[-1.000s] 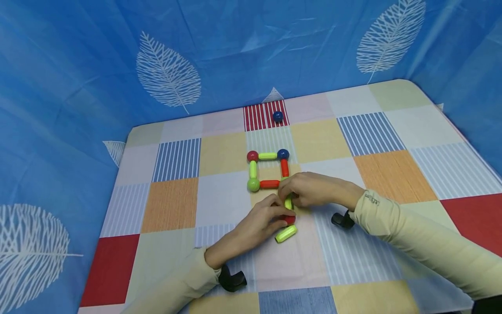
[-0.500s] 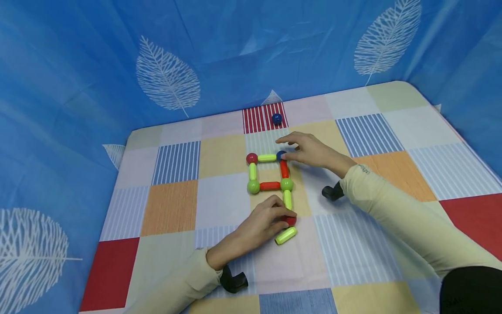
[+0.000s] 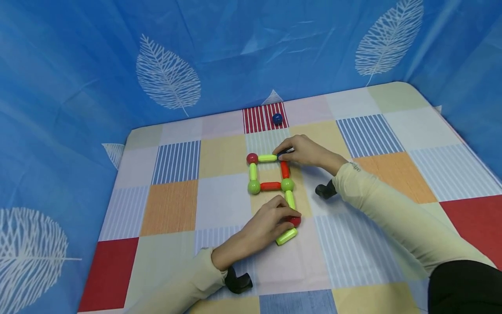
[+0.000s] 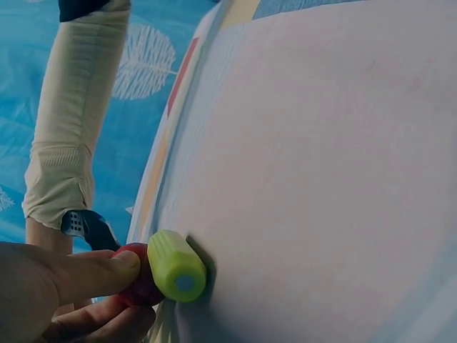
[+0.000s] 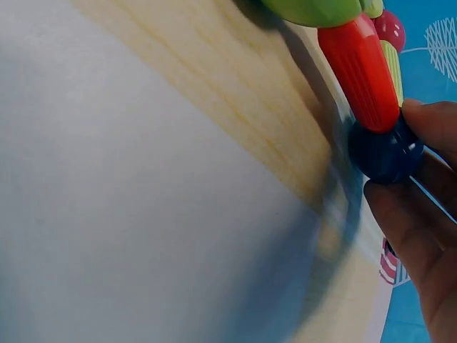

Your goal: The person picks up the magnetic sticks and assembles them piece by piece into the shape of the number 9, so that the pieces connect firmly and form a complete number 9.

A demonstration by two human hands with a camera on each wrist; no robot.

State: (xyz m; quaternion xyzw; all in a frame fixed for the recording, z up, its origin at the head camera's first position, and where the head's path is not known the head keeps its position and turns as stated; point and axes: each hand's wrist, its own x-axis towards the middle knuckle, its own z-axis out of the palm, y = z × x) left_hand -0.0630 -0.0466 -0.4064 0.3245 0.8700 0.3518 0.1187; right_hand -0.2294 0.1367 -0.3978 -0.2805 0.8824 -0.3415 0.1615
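A square of magnetic rods and balls lies on the table: a red ball [image 3: 252,158] and a blue ball [image 5: 385,153] at its far corners, green balls [image 3: 254,187] at its near ones. Two sides are red rods [image 3: 270,186], two yellow-green rods [image 3: 252,172]. From the near right corner another yellow-green rod [image 3: 290,199] leads to a second red ball [image 3: 296,221], pinched by my left hand [image 3: 264,224]. A short yellow-green rod [image 4: 176,266] sticks out from that ball. Thumb and fingers of my right hand [image 3: 307,152] pinch the blue ball, partly covering it.
A loose blue ball [image 3: 277,119] lies near the table's far edge, beyond the square. Patchwork cloth [image 3: 168,253] covers the table. A blue curtain [image 3: 243,52] with white leaf prints hangs behind and at both sides.
My right hand has left the near right green ball, moved away to the far right blue ball and gripped it. My left hand, still on the red ball, has shifted slightly right with it.
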